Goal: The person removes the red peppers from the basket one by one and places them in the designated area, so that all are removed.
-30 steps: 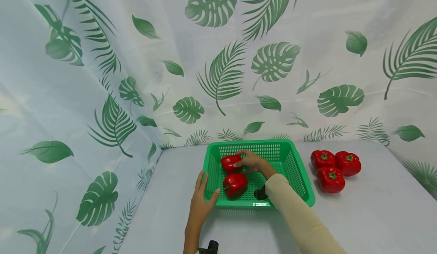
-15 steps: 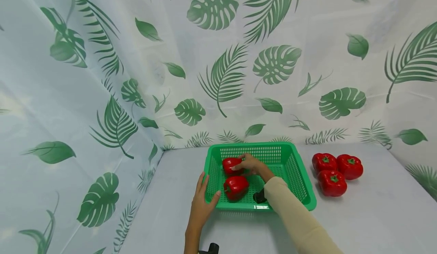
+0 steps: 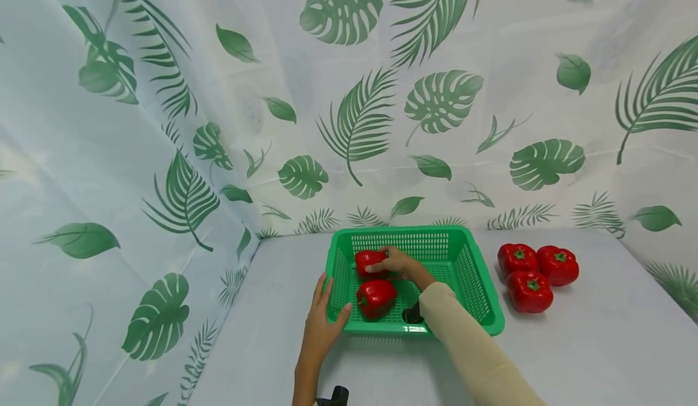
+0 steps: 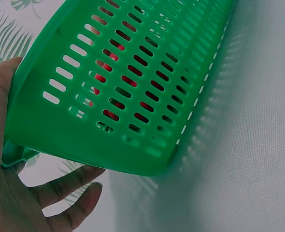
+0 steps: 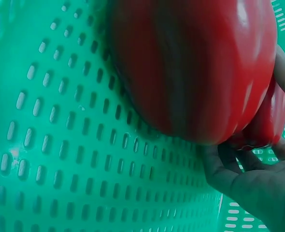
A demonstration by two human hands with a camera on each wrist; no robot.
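In the head view a green slotted plastic basket [image 3: 480, 279] holds two red bell peppers. My right hand [image 3: 400, 262] reaches over its front rim and grips the rear bell pepper [image 3: 365, 260] from the right. The front bell pepper [image 3: 376, 300] lies on its side just nearer to me; it looms large in the right wrist view, partly covering the gripped one [image 5: 273, 116]. At the basket's front left corner, my left hand [image 3: 322, 321] rests against the rim with spread, fairly straight fingers. The left wrist view shows this hand [image 4: 26, 193] beside the basket wall [image 4: 108, 140].
Three more red bell peppers [image 3: 530, 292] stand clustered, stems up, on the white table [image 3: 600, 345] right of the basket. A white sheet with green leaf prints [image 3: 371, 151] hangs behind and along the left side.
Little differs. My right hand stays on the rear bell pepper inside the basket, with slight finger movement. The left hand keeps its place, and the head view has shifted slightly.
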